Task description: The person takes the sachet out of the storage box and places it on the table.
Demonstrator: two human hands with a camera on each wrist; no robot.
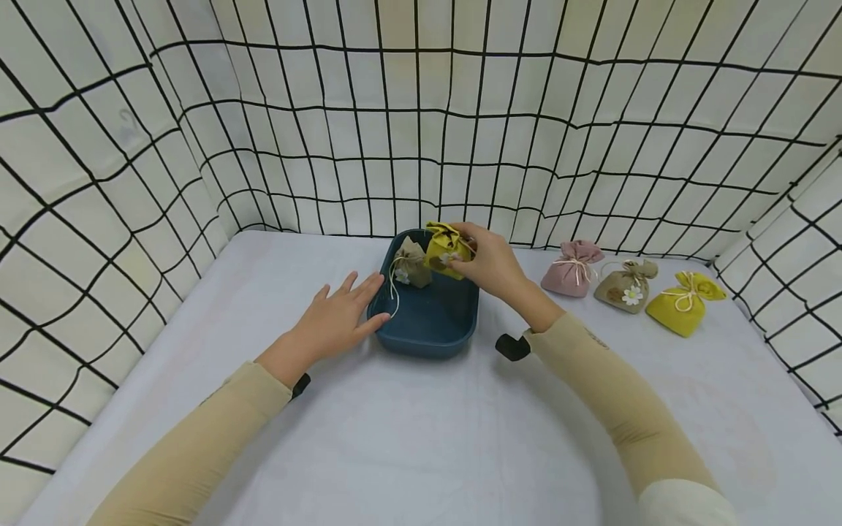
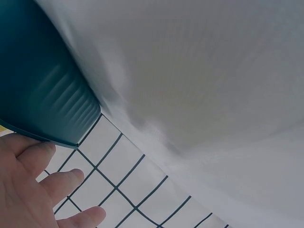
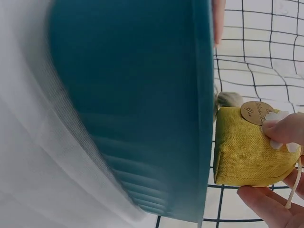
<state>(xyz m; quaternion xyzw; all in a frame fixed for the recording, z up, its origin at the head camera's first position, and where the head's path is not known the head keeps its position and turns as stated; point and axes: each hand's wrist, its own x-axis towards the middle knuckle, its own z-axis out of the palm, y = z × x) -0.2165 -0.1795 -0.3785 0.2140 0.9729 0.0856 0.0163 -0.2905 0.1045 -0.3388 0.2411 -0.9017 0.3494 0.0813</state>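
My right hand (image 1: 490,261) grips a yellow drawstring pouch (image 3: 247,147) between thumb and fingers, at the right rim of a dark blue plastic basin (image 1: 427,321). A round brown tag and a white flower show on the pouch in the right wrist view. Inside the basin, toward its back left, rests a beige pouch (image 1: 412,264) with a white cord hanging down. My left hand (image 1: 338,318) is spread with its fingers extended, fingertips at the basin's left rim. In the left wrist view those fingers (image 2: 38,159) lie against the rim from outside.
To the right on the white cloth stand a pink pouch (image 1: 571,270), a brown pouch with a white flower (image 1: 625,287) and another yellow pouch (image 1: 680,307). A black wire grid (image 1: 421,113) over white sheeting encloses the back and sides.
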